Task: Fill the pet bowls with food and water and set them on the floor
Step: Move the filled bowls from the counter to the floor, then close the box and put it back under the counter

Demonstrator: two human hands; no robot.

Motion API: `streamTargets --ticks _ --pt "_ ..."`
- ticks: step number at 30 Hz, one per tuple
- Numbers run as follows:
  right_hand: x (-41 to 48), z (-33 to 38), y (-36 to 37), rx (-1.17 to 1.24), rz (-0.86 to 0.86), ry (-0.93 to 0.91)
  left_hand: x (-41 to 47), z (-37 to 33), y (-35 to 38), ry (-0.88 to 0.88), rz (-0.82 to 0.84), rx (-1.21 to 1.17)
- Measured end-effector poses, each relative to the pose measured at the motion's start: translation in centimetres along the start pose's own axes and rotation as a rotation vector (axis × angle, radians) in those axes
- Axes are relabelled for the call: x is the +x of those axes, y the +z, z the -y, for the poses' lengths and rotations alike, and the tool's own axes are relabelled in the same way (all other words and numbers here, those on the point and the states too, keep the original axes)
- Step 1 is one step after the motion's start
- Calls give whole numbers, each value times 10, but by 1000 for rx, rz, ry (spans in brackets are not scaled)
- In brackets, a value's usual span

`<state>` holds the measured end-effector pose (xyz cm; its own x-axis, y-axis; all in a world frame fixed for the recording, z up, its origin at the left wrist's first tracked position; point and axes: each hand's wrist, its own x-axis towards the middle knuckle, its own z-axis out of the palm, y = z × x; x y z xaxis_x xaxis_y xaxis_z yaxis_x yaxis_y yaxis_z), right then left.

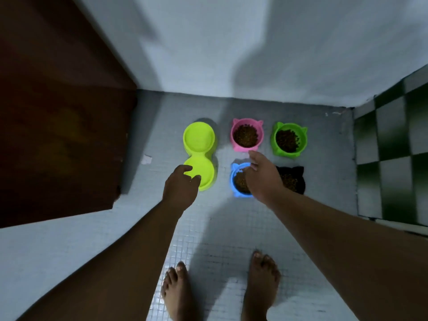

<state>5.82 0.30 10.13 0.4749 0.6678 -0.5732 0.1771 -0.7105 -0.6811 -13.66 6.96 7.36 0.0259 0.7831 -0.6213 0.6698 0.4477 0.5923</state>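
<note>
Floor (222,228) runs open near our feet (176,290). Our left hand (181,185), loose and empty, overlaps the double bowl's (199,140) near rim; our right hand (264,177), likewise, covers the blue bowl (235,169).

Your lime double bowl (200,156) and pink bowl (246,135) look like smooth, matt plastic. The floor (231,228) is fine, matt mosaic tile. At nine o'clock is a dark wooden door (58,135), and at three o'clock glossy checkered tiles (393,158).
</note>
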Motion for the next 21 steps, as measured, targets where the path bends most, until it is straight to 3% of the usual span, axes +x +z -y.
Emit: streamTargets --ticks 7,13,21 --pt "-94 47 -108 24 -111 -18 -85 -95 -45 272 32 76" --pt "-203 94 -190 -41 -144 -29 -180 -163 -89 330 65 19" --pt "-316 151 -239 -73 -237 -120 -298 -197 -170 458 8 -48"
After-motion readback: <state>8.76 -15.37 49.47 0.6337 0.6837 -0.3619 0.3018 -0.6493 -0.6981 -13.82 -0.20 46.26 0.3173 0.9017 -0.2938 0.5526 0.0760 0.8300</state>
